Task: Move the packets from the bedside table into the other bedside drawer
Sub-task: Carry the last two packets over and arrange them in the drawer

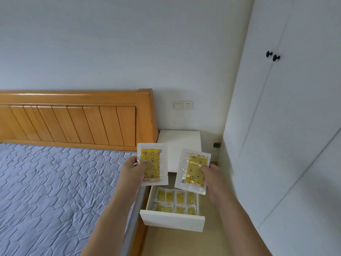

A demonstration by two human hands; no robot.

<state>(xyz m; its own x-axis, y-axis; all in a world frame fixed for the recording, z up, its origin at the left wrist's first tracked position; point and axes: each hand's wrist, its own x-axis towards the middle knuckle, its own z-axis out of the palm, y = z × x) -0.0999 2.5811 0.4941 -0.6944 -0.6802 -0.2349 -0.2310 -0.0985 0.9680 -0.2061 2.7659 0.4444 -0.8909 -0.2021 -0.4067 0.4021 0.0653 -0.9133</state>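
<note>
A yellow-patterned packet [153, 163] is pinched by the left hand [134, 169]; a second packet [193, 171] is pinched by the right hand [215, 179]. Below both hands, more packets [176, 201] are laid in the open drawer [172, 221].

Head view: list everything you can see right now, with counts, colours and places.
packets in drawer: eight showing, yellow and white, two rows.
held packets: two, yellow and white; one in left hand, one in right hand.
drawer: one, white, pulled open.
bedside table: one, white, beside bed.
headboard: one, orange wood.
mattress: one, blue quilted.
wall socket: one, white.
wardrobe: white, two black knobs.
left hand: pinches packet.
right hand: pinches packet.
</note>
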